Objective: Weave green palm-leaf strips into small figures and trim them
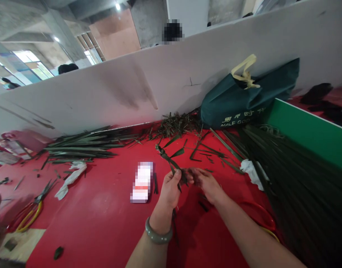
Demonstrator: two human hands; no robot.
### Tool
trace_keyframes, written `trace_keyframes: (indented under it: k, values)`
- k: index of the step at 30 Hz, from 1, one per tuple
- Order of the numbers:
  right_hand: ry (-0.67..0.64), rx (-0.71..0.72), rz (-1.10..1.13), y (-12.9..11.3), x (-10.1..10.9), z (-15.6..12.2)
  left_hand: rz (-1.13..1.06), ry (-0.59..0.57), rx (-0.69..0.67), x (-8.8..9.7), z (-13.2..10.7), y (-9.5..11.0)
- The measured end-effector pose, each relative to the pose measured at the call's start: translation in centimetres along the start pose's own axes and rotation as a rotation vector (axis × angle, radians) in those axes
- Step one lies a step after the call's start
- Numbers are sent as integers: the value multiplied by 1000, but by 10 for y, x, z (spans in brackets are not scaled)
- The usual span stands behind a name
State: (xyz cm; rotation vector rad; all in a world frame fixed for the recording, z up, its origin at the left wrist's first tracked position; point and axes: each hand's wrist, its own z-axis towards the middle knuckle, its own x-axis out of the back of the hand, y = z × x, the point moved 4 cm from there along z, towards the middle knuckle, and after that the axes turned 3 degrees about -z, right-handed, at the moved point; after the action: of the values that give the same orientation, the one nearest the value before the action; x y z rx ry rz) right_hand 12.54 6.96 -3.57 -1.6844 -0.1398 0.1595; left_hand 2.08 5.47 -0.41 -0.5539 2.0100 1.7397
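My left hand [171, 186], with a bracelet [159, 232] on its wrist, pinches a folded green leaf figure [170, 158] between thumb and fingers. The figure has a knotted tip at its far end and leaf strips sticking out like wings. Close beside it, my right hand [208, 182] has its fingers drawn together at the figure's near end, against the left fingertips. Those right fingers are somewhat blurred and shadowed. A phone [142, 182] lies left of my hands, with a thin dark leaf strip [155, 183] along its side.
Scissors with red and yellow handles [29, 216] lie at left, with other red handles [260, 216] partly behind my right forearm. Leaf strips [84, 145], leaf scraps [176, 124] and a dark green bag [243, 100] line the white partition [104, 93]. Long leaves [299, 178] fill the right side beside a green panel [313, 134].
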Motion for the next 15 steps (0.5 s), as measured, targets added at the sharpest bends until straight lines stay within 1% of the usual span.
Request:
trace_keyframes:
  k: [3,5,6,9,11,13,15]
  values:
    - [-77,-71,355,-4,-4,-2,-28,-51,10,-5,-4,-2]
    - [-105,-95,484,-7,-4,-2,-54,-89,11,-8,-6,-2]
    - [-91,-111,519,-6,-3,-2,-62,-98,11,-9,-7,-1]
    - [30,-154,612,-2,5,-1,-69,-96,29,-8,-8,-1]
    - [114,-157,698,2,12,0,-71,-87,45,-7,-7,-2]
    - [193,-147,781,4,18,1,-84,-57,31,-4,-5,-3]
    - [266,-121,818,4,23,1,-99,-15,3,0,-1,-3]
